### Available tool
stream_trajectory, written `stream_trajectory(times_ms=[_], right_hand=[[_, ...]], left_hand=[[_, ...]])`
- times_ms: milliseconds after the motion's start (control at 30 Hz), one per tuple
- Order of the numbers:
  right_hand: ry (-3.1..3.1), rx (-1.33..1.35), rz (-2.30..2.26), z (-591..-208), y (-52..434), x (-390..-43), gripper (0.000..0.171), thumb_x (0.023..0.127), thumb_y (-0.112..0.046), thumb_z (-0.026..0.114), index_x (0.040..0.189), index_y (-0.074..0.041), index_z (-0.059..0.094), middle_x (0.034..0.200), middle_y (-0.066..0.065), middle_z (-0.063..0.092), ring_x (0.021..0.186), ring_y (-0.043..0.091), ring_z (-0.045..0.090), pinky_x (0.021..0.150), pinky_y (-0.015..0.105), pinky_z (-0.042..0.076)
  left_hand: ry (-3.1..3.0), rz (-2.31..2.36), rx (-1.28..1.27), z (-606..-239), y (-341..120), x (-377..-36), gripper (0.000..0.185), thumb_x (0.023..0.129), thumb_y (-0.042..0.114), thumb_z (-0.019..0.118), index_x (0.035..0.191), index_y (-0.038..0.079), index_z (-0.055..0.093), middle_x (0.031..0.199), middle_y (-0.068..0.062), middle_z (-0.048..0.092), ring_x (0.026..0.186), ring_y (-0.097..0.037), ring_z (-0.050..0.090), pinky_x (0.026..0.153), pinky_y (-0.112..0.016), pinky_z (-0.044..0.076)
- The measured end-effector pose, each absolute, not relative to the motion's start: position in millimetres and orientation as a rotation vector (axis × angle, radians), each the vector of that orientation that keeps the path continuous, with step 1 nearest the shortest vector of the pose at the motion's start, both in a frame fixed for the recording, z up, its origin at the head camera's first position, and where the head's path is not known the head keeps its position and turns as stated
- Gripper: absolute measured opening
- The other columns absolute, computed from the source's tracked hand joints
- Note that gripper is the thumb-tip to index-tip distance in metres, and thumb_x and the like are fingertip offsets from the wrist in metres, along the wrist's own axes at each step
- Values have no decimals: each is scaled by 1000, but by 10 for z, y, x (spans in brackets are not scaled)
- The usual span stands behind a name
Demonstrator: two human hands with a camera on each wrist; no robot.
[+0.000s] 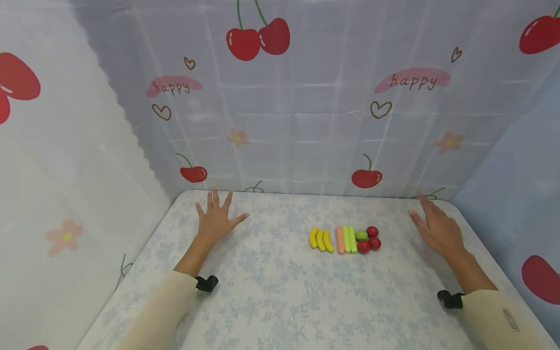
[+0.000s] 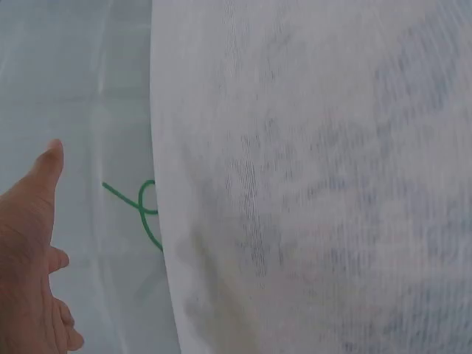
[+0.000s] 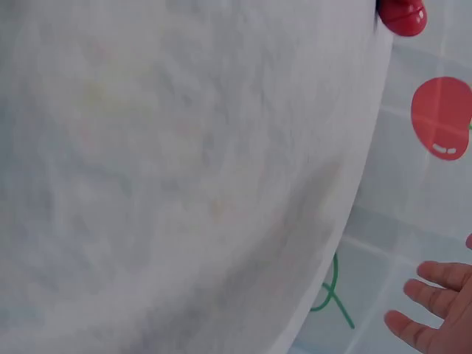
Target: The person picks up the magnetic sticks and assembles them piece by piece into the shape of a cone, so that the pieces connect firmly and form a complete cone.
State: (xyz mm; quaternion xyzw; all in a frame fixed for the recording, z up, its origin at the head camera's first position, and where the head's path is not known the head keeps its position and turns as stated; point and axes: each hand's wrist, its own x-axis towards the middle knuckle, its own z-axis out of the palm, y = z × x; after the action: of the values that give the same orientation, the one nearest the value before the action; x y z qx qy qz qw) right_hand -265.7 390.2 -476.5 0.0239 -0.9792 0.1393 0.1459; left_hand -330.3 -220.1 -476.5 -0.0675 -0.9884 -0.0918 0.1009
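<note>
Behind the slim salmon and lime sticks hangs a cherry-printed sheet (reading "happy" twice). Curved yellow bananas lie left of the sticks, glossy red and green balls right. Well left of the sticks, the left hand spreads its fingers; to their right, the right hand, straight-fingered, thumb apart.

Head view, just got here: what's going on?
A person has both hands out over the table, holding nothing. The left hand is spread, well apart from the small pieces; the right hand is nearer, beside the red round pieces. From left to right sit three yellow bananas, one pink-orange stick, two green sticks, then one green and three red round pieces.
</note>
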Motion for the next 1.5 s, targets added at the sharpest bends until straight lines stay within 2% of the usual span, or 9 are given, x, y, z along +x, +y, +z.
stream_trajectory(times_ms=[67, 133, 267, 433, 567, 767, 1067, 1233, 1500], right_hand=[[-2830, 63, 484, -4775, 3857, -2614, 73, 110, -52, 31, 163, -6, 10, 154, 36, 31, 130, 61, 37, 96, 77, 33], [-2847, 59, 528, -4778, 3802, -2575, 72, 110, -51, 30, 162, -4, 14, 151, 37, 35, 128, 61, 40, 94, 76, 35], [-2882, 63, 574, -4754, 3647, -2523, 72, 109, -53, 31, 155, 3, 33, 140, 36, 49, 119, 56, 53, 90, 72, 42], [-2929, 81, 658, -4729, 3460, -2497, 72, 107, -55, 37, 141, 7, 53, 128, 33, 60, 109, 49, 60, 84, 64, 50], [-2959, 108, 673, -4743, 3342, -2502, 61, 105, -47, 52, 137, 5, 58, 119, 28, 67, 104, 43, 63, 79, 56, 55], [-2981, 181, 641, -4773, 3213, -2532, 47, 100, -30, 66, 133, 4, 61, 117, 26, 69, 99, 40, 66, 78, 52, 58], [-2999, 236, 622, -4787, 3131, -2620, 44, 98, -27, 69, 132, 1, 64, 113, 22, 71, 95, 35, 67, 74, 47, 59], [-3030, 238, 648, -4797, 3095, -2675, 43, 97, -26, 69, 130, 2, 65, 113, 23, 70, 93, 34, 67, 70, 42, 59], [-3078, 260, 590, -4798, 3029, -2713, 36, 95, -20, 72, 125, 0, 69, 110, 19, 71, 90, 30, 67, 74, 44, 59]], left_hand=[[-2928, -310, -235, -4754, -2125, -3252, 99, 89, 77, 52, 163, 16, 25, 165, -30, 8, 152, -48, 11, 112, -77, 8], [-2932, -342, -269, -4738, -2039, -3191, 95, 91, 73, 55, 161, 15, 30, 164, -31, 13, 150, -48, 20, 112, -73, 22], [-2925, -435, -333, -4755, -1843, -3073, 85, 92, 70, 57, 153, 12, 47, 160, -31, 24, 144, -48, 33, 101, -65, 43], [-2928, -600, -382, -4845, -1546, -2945, 75, 92, 69, 57, 144, 15, 59, 148, -23, 43, 128, -39, 48, 82, -54, 54], [-2938, -690, -444, -4881, -1301, -2880, 68, 93, 66, 59, 140, 17, 62, 135, -16, 52, 110, -30, 57, 69, -44, 55], [-2977, -801, -541, -4990, -962, -2824, 63, 95, 63, 59, 139, 18, 63, 121, -10, 59, 99, -22, 62, 69, -37, 53], [-2992, -802, -604, -5023, -538, -2874, 47, 99, 49, 63, 134, 19, 67, 104, -5, 61, 81, -14, 58, 59, -28, 47], [-3028, -749, -614, -4991, -394, -2933, 44, 98, 48, 63, 130, 18, 69, 102, -3, 60, 72, -12, 54, 56, -26, 45], [-3097, -576, -591, -4981, -242, -3008, 44, 96, 53, 65, 123, 18, 70, 102, -3, 61, 69, -12, 53, 55, -27, 45]])
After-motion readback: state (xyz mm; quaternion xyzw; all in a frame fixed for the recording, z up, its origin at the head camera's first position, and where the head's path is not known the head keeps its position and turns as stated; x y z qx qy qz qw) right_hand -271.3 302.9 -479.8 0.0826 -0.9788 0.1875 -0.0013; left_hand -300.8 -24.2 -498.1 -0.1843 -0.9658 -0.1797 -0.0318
